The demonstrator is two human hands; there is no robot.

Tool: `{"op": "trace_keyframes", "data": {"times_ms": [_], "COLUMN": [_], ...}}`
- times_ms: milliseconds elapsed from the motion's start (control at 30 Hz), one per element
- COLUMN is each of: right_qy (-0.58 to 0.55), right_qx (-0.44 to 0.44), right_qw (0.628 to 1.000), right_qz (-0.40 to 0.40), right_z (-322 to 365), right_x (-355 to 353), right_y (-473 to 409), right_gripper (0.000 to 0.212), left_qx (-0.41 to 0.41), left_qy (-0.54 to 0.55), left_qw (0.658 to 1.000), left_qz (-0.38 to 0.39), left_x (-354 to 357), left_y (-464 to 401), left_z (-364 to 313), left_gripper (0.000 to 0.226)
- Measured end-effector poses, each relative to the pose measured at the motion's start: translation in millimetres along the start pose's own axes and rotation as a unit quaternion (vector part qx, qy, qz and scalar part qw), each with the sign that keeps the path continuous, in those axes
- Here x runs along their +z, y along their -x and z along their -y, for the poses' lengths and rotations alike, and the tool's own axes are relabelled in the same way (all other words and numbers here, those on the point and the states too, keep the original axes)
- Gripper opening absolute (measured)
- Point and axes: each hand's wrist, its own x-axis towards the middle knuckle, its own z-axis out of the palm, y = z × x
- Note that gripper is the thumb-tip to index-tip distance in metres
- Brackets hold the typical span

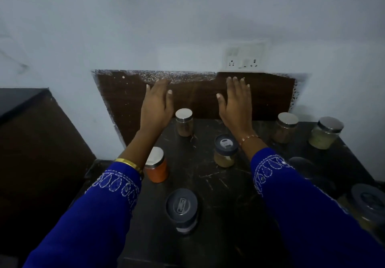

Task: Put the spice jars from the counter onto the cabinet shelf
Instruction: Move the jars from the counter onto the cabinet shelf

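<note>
Your sleeves point(100, 211) are deep blue with white looped embroidery at the cuffs, and a gold bangle point(129, 164) circles your left wrist. The surface point(218, 194) is black with pale scratches. One jar point(156, 168) holds orange powder under a silver lid; another point(326, 133) holds pale green.

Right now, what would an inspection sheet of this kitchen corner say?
Surface: dark counter, scratched.
Job's things: seven jars clearly seen, all upright and lidded, among them an orange jar, a brown jar and a green jar.
Clutter: nothing seen.
Grippers: left hand and right hand open, raised above the counter, holding nothing.
Cables: nothing seen.
Surroundings: pale wall, wall socket, brown backboard; no shelf in view.
</note>
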Motion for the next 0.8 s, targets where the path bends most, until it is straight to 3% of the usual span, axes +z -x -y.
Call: {"op": "trace_keyframes", "data": {"times_ms": [233,500,633,800], "right_qy": [-0.060,-0.102,-0.110,-0.154], "right_qx": [0.003,0.047,0.052,0.083], "right_qw": [0.990,0.934,0.897,0.866], "right_qz": [0.130,0.338,0.425,0.469], "right_z": [62.2,110.3,125.4,135.5], "right_x": [60.8,108.3,120.1,137.9], "right_y": [47.5,83.1,89.0,95.5], "right_gripper": [0.060,0.068,0.080,0.099], "left_qx": [-0.092,-0.178,-0.245,-0.324], "left_qy": [0.049,0.103,0.154,0.196], "left_qw": [0.993,0.967,0.939,0.896], "left_qz": [0.057,0.152,0.184,0.231], "left_x": [-4.5,9.5,15.6,20.1], "left_y": [38.1,86.8,96.3,107.1], "left_z": [79.4,145.6,159.2,169.8], "left_gripper": [0.038,0.039,0.041,0.046]}}
